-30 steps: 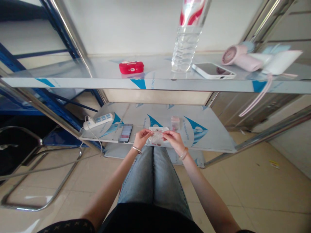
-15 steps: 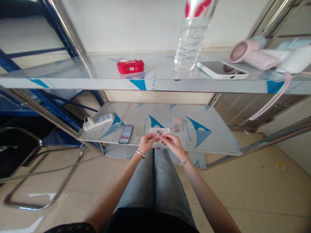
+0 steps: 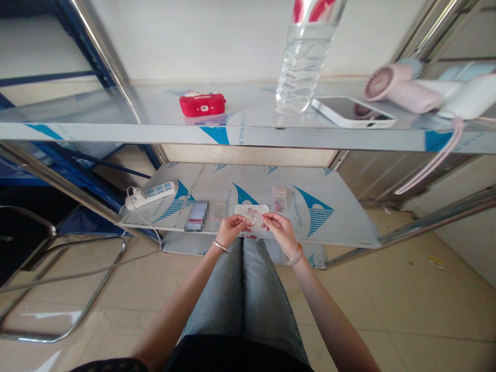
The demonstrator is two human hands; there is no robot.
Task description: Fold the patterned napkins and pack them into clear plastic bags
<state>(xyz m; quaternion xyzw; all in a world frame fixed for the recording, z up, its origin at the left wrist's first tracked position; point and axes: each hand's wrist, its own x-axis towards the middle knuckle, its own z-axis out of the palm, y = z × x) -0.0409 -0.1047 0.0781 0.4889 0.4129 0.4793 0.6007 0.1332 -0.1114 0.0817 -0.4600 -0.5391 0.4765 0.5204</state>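
My left hand (image 3: 232,228) and my right hand (image 3: 282,232) meet over the front edge of the lower shelf. Between their pinched fingertips is a small clear plastic bag (image 3: 254,218), held at both sides. Whether anything lies inside it is too small to tell. Under and behind the fingers is a white sheet (image 3: 240,208) with small reddish pieces on it, partly covered by my hands. Just right of the sheet lies a stack of small clear bags (image 3: 279,192) with pinkish stripes and something pink at the lower end.
On the lower shelf (image 3: 349,227) lie a phone (image 3: 197,216) with a blurred screen and a power strip (image 3: 151,195). The upper shelf holds a red case (image 3: 202,105), a water bottle (image 3: 304,67), a white phone (image 3: 353,112) and a pink handheld fan (image 3: 403,88). A metal-framed chair (image 3: 93,289) stands left.
My fingertips have drawn slightly apart, and the clear bag now shows stretched between them. The whole view has shifted a little.
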